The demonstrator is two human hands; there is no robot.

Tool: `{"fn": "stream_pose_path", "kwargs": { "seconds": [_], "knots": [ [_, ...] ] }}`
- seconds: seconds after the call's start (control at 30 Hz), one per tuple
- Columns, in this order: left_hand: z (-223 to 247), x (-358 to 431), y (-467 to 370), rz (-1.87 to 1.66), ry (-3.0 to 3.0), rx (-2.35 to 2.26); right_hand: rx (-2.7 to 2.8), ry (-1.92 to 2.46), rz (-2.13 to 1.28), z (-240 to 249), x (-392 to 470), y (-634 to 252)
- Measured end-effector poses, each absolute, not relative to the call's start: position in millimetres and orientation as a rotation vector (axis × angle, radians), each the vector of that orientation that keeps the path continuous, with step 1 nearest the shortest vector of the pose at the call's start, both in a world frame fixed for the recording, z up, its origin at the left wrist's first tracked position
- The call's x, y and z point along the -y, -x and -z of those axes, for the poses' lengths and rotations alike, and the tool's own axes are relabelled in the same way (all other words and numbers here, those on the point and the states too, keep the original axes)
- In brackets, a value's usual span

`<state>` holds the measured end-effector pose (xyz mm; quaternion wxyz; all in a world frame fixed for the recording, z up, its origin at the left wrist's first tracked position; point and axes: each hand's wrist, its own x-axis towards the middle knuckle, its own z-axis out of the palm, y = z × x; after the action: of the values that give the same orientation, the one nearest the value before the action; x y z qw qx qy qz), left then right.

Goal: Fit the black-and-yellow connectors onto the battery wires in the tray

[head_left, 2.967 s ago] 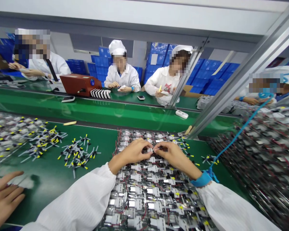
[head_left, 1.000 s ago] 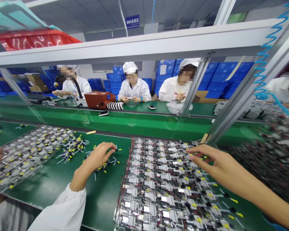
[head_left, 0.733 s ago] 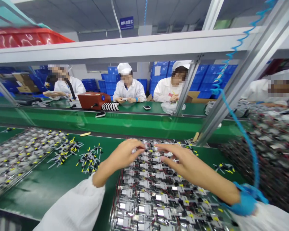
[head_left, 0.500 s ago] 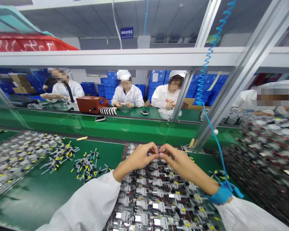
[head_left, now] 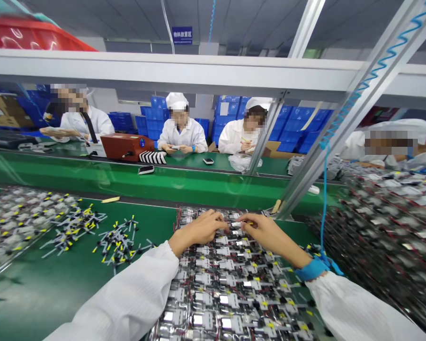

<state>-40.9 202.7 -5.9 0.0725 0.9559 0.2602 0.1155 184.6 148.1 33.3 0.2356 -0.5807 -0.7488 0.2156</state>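
Note:
A clear tray (head_left: 213,289) filled with rows of small white and metallic parts with red wires lies in front of me. Over its far part, my left hand (head_left: 206,227) is low with fingers curled down at the parts; what its fingertips hold, if anything, is hidden. My right hand (head_left: 261,232), with a blue wrist strap (head_left: 312,269), is just to the right, its thumb and forefinger bent toward a small part at the far rows. Whether it grips that part is too small to tell. A gap separates the two hands.
Loose grey pieces with yellow tips (head_left: 118,241) lie left of the tray. Another filled tray (head_left: 21,222) is at far left, tall stacked trays (head_left: 383,237) at right. A metal post (head_left: 323,132) and blue coiled cord (head_left: 324,203) stand right. Several people sit across.
My hands, which met at the fingertips above the tray, have moved apart and lowered slightly toward the parts. The whole view has shifted a little.

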Motion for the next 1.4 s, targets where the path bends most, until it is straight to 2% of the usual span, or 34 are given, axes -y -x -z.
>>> {"fn": "stream_pose_path", "kwargs": {
  "seconds": [0.17, 0.57, 1.4],
  "knots": [
    [6.1, -199.8, 41.7, -0.401, -2.909, -0.759, 2.036, 1.615, -0.613, -22.0, -158.0, -185.2],
    [11.6, -199.6, 44.3, -0.658, -2.498, -0.800, 2.014, 1.520, -0.687, -12.4, -171.2, -164.2],
    [21.6, -207.2, 40.4, -0.663, -2.527, -0.814, 2.130, 1.533, -0.657, -5.9, -173.3, -167.8]
  ]
}}
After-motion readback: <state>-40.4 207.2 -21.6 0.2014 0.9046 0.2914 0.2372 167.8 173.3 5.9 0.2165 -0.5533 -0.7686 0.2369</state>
